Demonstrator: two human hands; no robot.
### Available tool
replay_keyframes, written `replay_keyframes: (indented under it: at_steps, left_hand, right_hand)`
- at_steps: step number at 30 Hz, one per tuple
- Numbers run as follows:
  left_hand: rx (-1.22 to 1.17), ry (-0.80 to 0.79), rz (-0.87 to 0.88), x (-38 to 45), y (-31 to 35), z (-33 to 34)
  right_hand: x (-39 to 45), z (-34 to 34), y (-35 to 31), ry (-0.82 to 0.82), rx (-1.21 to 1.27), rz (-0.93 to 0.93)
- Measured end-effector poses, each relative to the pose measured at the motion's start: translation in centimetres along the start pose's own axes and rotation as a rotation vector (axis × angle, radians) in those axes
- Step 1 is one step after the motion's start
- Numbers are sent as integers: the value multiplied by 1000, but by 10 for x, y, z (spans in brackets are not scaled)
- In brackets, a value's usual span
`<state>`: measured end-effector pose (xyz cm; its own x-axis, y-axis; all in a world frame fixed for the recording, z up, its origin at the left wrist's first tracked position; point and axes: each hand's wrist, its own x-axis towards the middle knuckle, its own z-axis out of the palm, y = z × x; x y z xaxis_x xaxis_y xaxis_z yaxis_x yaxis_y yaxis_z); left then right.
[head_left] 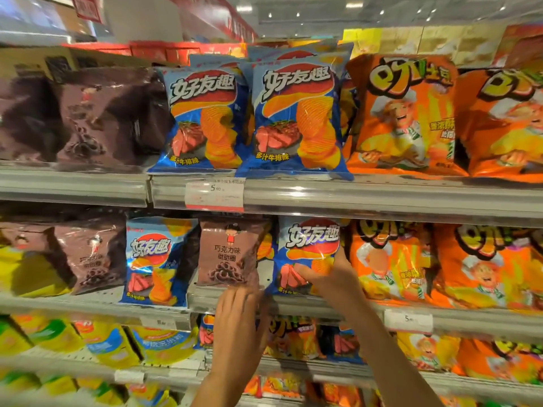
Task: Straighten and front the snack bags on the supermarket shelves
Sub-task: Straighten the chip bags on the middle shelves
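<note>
Right hand [329, 277] gripping blue chip bag [308, 254] upright on middle shelf [323, 304]; left hand [238, 321] just below brown bag [230, 254], grip unclear. Orange bags [390, 259] alongside.

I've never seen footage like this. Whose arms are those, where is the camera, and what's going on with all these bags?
No machine here: a person wears a camera on the head, so you look down their arms at supermarket shelves. The right hand grips a blue chip bag on the middle shelf. The left hand reaches to the bottom edge of the brown snack bag beside it; whether it grips is unclear. Orange bags stand to the right, and more blue bags on the shelf above.
</note>
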<state>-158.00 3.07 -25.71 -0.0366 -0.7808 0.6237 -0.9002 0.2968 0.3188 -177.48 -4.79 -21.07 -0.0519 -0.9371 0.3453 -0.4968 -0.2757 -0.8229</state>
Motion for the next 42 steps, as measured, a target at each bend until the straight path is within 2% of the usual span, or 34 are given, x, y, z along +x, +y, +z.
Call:
replay_keyframes:
  at_steps: [2, 5, 8, 9, 10, 11, 12, 17, 20, 23, 25, 28, 31, 34, 38, 42]
  left_hand:
    - [15, -11, -16, 0, 0, 0]
    - [29, -21, -35, -2, 0, -1]
    - [4, -19, -38, -2, 1, -3]
    - [-9, -15, -41, -3, 2, -4]
    - [-19, -11, -45, -3, 2, -4]
    - [-29, -3, -46, -3, 2, -4]
    - [-48, 6, -40, -4, 1, -3]
    - [-240, 13, -5, -8, -7, -14]
    - [-400, -1, -33, -16, -20, -33]
    - [-526, 90, -102, -19, -49, -54]
    - [-562, 184, -218, -22, -75, -65]
    - [-594, 270, -415, -22, -120, -75]
    - [-534, 332, -497, -15, -164, -81]
    - [-469, 310, -541, -4, -199, -85]
    - [-518, 134, -590, 19, -234, -85]
    - [-707, -118, -652, 41, -255, -85]
  right_hand:
    - [-1, 2, 0, 27, -24, -99]
    - [-4, 3, -6, 219, -255, -428]
    - [-1, -4, -15, 283, -556, -511]
    - [0, -10, -19, 160, -509, -351]
    - [0, -12, -23, 38, -456, -113]
    - [-3, -12, -26, -132, -279, 175]
    - [-5, -12, -26, -208, -135, 321]
    - [-29, 0, -27, 115, -51, 138]
    - [-44, 18, -33, 328, -184, 87]
    - [-60, 43, -54, 594, -287, -53]
    - [-69, 65, -73, 627, -250, -104]
    - [-73, 100, -92, 569, -117, -49]
    - [-71, 126, -100, 439, 33, 28]
    - [-61, 139, -103, 288, 49, 44]
    - [-38, 140, -100, 111, 121, 90]
    - [-22, 139, -94, 61, 98, 165]
